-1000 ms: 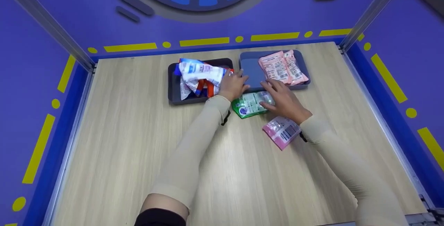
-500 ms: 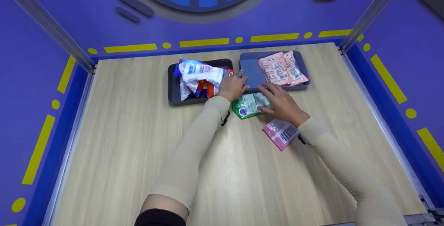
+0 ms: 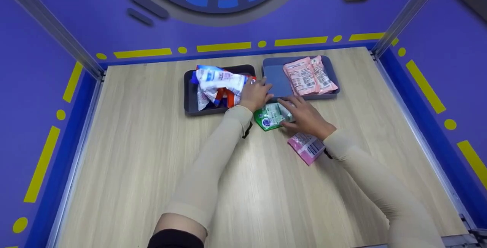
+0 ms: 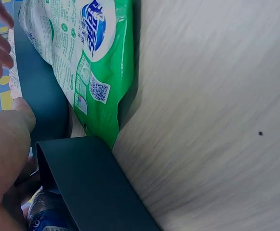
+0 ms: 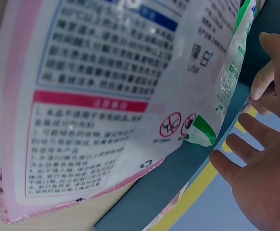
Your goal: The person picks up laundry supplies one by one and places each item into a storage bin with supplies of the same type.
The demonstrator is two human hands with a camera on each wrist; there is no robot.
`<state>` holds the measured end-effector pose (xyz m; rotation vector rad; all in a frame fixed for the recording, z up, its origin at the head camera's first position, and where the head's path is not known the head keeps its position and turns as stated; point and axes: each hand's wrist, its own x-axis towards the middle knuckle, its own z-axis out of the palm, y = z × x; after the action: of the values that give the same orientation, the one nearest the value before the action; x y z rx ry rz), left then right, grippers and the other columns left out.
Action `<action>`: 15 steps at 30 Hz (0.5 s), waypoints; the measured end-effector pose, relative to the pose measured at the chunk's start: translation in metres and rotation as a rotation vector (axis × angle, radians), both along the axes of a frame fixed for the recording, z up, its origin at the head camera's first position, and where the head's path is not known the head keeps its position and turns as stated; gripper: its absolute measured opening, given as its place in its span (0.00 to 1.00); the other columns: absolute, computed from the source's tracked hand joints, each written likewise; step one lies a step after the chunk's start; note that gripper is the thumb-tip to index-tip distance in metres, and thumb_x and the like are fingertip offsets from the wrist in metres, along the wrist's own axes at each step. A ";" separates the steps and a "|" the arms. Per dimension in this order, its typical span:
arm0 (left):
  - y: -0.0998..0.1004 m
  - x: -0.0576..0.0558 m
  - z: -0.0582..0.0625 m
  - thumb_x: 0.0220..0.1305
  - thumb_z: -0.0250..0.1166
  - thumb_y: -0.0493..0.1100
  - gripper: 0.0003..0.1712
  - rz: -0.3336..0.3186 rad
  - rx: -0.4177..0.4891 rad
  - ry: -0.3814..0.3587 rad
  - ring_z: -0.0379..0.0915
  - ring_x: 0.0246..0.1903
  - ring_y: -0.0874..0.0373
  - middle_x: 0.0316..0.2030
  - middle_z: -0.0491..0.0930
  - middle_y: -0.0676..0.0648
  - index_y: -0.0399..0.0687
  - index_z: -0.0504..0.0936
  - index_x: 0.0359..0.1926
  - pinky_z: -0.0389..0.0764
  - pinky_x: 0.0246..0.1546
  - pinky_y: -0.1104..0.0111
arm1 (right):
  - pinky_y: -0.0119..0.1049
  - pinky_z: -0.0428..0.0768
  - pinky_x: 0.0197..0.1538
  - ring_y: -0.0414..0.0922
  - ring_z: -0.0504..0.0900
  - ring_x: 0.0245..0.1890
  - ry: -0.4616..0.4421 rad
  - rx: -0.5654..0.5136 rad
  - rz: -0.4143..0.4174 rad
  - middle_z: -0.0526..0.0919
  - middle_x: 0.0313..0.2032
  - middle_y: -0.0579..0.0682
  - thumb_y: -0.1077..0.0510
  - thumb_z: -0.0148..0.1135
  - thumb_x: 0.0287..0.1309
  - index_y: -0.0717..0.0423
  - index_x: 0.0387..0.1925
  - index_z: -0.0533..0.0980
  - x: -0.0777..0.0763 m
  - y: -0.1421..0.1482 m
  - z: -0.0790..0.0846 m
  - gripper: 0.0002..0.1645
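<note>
My left hand [image 3: 253,95] rests over the right wall of the dark tray [image 3: 189,101], beside white, blue and orange packets [image 3: 215,78] heaped in it. In the left wrist view, my thumb lies near the neighbouring tray's wall; my other fingers are partly hidden behind the dark rim. A green-and-white bag [image 3: 268,115], resembling a detergent pouch, lies in front of the trays. Over its right end hovers my right hand [image 3: 307,119], thumb and fingers spread apart; contact is unclear. Under that wrist lies a pink-and-white bag [image 3: 305,148], large in the right wrist view.
A blue-grey tray [image 3: 274,75] stands right of the dark one, with pink packets [image 3: 302,75] in its right part. The wooden tabletop [image 3: 152,156] runs toward me. Blue-purple panels [image 3: 95,12] wall the back and sides, with metal posts at the corners.
My right hand has slid a little left and toward me along the green bag, its fingertips leaving the right tray's edge. The left hand and the bags stay in place.
</note>
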<state>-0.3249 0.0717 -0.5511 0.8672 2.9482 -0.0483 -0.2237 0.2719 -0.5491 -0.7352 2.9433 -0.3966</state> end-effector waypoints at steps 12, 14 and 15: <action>0.000 0.000 -0.001 0.78 0.50 0.62 0.30 -0.002 0.004 0.004 0.66 0.71 0.50 0.76 0.63 0.46 0.58 0.72 0.74 0.51 0.77 0.51 | 0.64 0.57 0.75 0.61 0.59 0.74 0.015 0.041 0.059 0.65 0.75 0.57 0.39 0.73 0.60 0.47 0.79 0.61 0.002 -0.007 -0.004 0.52; 0.000 0.000 -0.001 0.78 0.50 0.62 0.31 -0.002 0.006 0.001 0.66 0.71 0.50 0.76 0.63 0.46 0.58 0.72 0.74 0.51 0.77 0.51 | 0.64 0.57 0.75 0.62 0.60 0.73 0.018 0.036 0.064 0.65 0.74 0.57 0.39 0.73 0.60 0.48 0.79 0.61 0.002 -0.009 -0.004 0.52; 0.000 -0.001 -0.001 0.78 0.51 0.62 0.30 -0.002 0.010 -0.002 0.66 0.72 0.50 0.76 0.63 0.45 0.58 0.72 0.74 0.51 0.78 0.51 | 0.64 0.57 0.74 0.62 0.60 0.73 0.017 0.034 0.066 0.65 0.74 0.57 0.39 0.73 0.59 0.48 0.78 0.62 0.002 -0.009 -0.004 0.51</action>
<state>-0.3255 0.0718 -0.5524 0.8713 2.9477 -0.0329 -0.2218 0.2624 -0.5529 -0.8322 2.9243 -0.3354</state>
